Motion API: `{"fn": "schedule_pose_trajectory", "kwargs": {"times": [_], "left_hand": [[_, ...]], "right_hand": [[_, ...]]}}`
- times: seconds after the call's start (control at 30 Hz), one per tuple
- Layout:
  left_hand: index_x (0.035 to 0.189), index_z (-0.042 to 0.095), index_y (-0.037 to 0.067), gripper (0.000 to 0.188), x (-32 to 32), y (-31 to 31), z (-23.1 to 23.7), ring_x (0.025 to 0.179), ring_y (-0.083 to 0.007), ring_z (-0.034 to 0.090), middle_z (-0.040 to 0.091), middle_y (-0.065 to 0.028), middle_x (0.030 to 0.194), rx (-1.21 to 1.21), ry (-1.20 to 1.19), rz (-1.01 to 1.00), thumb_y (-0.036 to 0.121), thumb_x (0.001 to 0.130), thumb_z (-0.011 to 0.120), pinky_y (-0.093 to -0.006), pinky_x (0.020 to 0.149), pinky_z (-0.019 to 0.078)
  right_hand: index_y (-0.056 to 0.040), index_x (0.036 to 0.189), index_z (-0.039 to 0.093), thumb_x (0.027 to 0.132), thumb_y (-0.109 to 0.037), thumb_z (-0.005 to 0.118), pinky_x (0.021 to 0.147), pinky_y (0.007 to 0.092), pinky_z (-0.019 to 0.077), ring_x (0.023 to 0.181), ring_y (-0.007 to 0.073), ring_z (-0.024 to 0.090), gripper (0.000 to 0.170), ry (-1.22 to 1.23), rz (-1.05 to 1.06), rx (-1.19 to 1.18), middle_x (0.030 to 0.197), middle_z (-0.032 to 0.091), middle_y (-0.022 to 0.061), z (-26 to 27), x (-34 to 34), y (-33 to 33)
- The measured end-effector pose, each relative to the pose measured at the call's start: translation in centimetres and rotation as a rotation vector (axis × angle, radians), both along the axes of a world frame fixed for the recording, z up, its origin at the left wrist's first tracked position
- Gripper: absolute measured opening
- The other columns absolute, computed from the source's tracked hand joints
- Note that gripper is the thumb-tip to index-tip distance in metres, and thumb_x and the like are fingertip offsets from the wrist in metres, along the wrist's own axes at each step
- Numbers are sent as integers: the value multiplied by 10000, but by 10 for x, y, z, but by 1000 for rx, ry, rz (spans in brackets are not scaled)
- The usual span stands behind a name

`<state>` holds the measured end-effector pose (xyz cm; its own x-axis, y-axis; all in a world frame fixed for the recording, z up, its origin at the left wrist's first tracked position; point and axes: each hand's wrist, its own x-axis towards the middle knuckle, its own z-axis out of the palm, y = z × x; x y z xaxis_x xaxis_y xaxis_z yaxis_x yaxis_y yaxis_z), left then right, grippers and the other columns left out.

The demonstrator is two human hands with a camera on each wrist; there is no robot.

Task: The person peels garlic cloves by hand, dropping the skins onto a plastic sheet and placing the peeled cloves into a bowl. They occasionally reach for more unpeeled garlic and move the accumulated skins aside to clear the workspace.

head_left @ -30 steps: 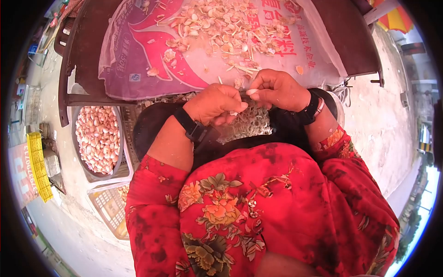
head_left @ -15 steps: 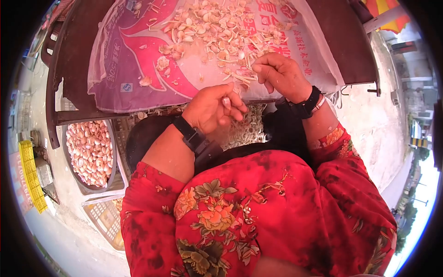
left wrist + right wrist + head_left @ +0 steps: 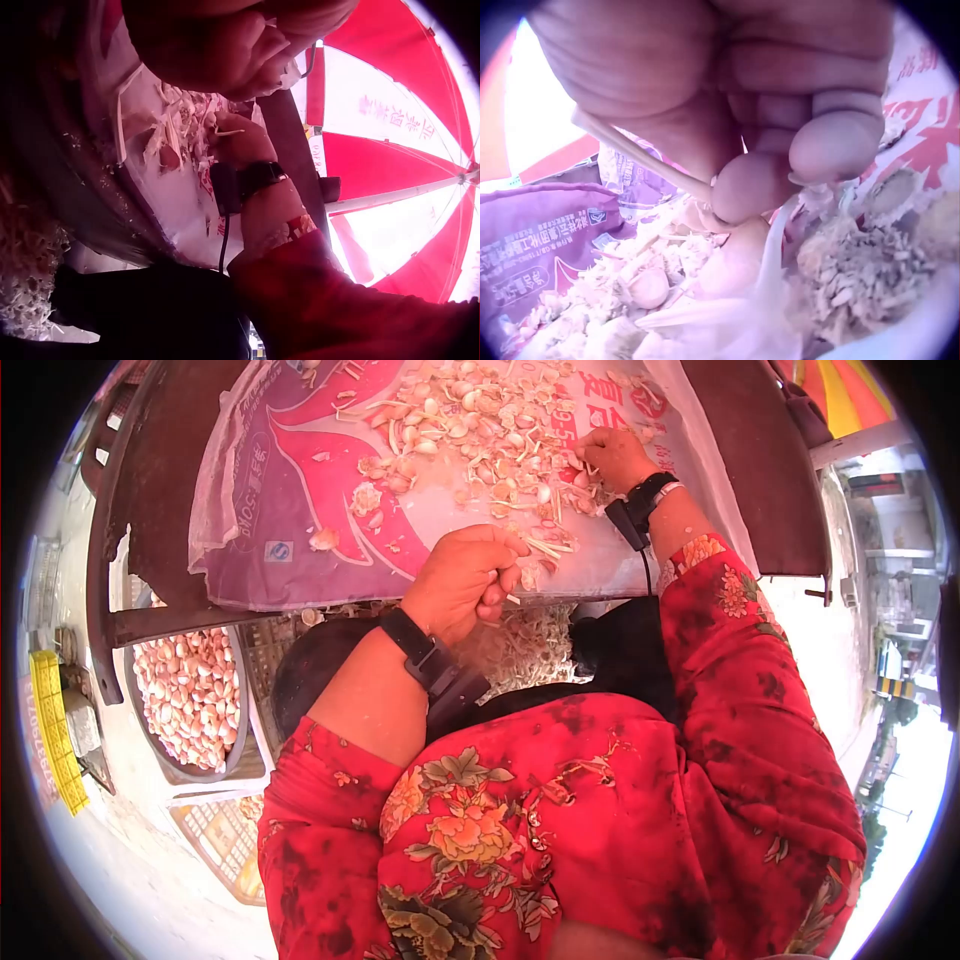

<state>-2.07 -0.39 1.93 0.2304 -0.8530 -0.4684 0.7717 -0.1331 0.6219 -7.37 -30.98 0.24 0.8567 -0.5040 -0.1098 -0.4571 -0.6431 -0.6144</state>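
My left hand (image 3: 465,580) is curled near the table's front edge. In the left wrist view its fingers (image 3: 217,45) close round a pale garlic clove (image 3: 271,34), mostly hidden by them. Farther right, my right hand (image 3: 615,458) reaches into the garlic pile (image 3: 480,425). Its curled fingertips (image 3: 750,187) pinch at a garlic clove (image 3: 735,259) in the right wrist view, and a long dry stem (image 3: 641,157) sticks out beside them. Loose cloves, stems and papery skins lie around the fingers.
A printed pink-and-purple sack (image 3: 300,560) covers the dark table (image 3: 160,490). At left stands a round basin (image 3: 190,700) full of cloves, above a yellowish crate (image 3: 225,850). Skins (image 3: 530,645) lie below the table edge. A red-and-white umbrella (image 3: 397,112) stands behind.
The right hand has left the left hand's side and moved forward and right into the pile. My left hand stays near the table's front edge, turned with its fingers more curled.
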Motion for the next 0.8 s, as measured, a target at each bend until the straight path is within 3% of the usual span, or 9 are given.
{"fn": "schedule_pose_trajectory", "kwargs": {"times": [0.03, 0.07, 0.17, 0.23, 0.3, 0.4, 0.6, 0.7, 0.8], "left_hand": [[989, 565, 8, 164, -1, -1, 2, 437, -54, 389, 538, -40, 667, 18, -29, 6, 49, 841, 505, -198, 371, 294], [1003, 560, 12, 174, -2, -2, 3, 430, -52, 382, 539, -41, 667, 35, -59, 11, 50, 842, 508, -196, 366, 284], [1026, 552, 18, 193, -5, -6, 5, 438, -51, 391, 555, -50, 682, 56, -116, 8, 52, 840, 514, -191, 370, 289], [1020, 555, 14, 191, -7, -6, 9, 442, -51, 400, 571, -66, 703, 10, -73, -19, 47, 836, 516, -189, 366, 290], [1013, 559, 6, 187, -8, -6, 7, 442, -52, 412, 586, -84, 725, -39, -41, -76, 40, 833, 519, -187, 360, 288], [997, 565, -9, 176, -8, -7, -6, 436, -54, 431, 600, -106, 748, -81, -26, -197, 24, 829, 522, -184, 350, 280], [963, 581, -20, 139, -11, -4, -10, 421, -48, 438, 603, -101, 751, -103, -62, -187, 10, 833, 542, -183, 343, 267], [962, 589, -22, 134, -8, -5, -10, 419, -42, 423, 599, -92, 749, -167, -108, -181, 31, 844, 553, -180, 353, 270], [972, 600, -25, 152, -12, -3, -5, 424, -33, 401, 592, -79, 742, -233, -190, -216, 69, 866, 546, -174, 373, 281]], "right_hand": [[-21, 926, 676, 817, -176, 634, 659, 313, 510, 737, 187, 654, 194, -51, -86, 162, 794, 681, 111, 4, -4, 3], [-16, 883, 681, 818, -152, 657, 609, 284, 498, 681, 117, 625, 153, -135, -21, -10, 768, 675, 70, -5, -7, -3], [1, 909, 680, 851, -104, 648, 628, 230, 471, 697, 85, 580, 124, -164, -61, 208, 761, 650, 22, 39, -23, 61], [-5, 908, 678, 850, -73, 647, 626, 227, 470, 710, 82, 582, 94, -233, 106, 66, 768, 644, 25, 52, -38, 101], [-18, 849, 677, 828, -77, 628, 582, 295, 498, 649, 176, 639, 79, -427, 287, 22, 722, 647, 96, 44, -52, 132], [-18, 844, 673, 821, -62, 628, 581, 304, 501, 645, 211, 643, 67, -376, 273, 150, 730, 643, 115, 41, -68, 166], [-8, 840, 669, 821, -64, 642, 592, 311, 506, 651, 197, 641, 65, -332, 278, 112, 720, 638, 118, 44, -68, 166], [-8, 846, 666, 832, -83, 640, 580, 289, 497, 633, 147, 620, 81, -348, 199, 245, 701, 632, 86, 39, -66, 163], [4, 865, 647, 858, -116, 621, 540, 238, 447, 586, 90, 565, 123, -308, -7, 630, 680, 608, 30, 41, -68, 157]]}}
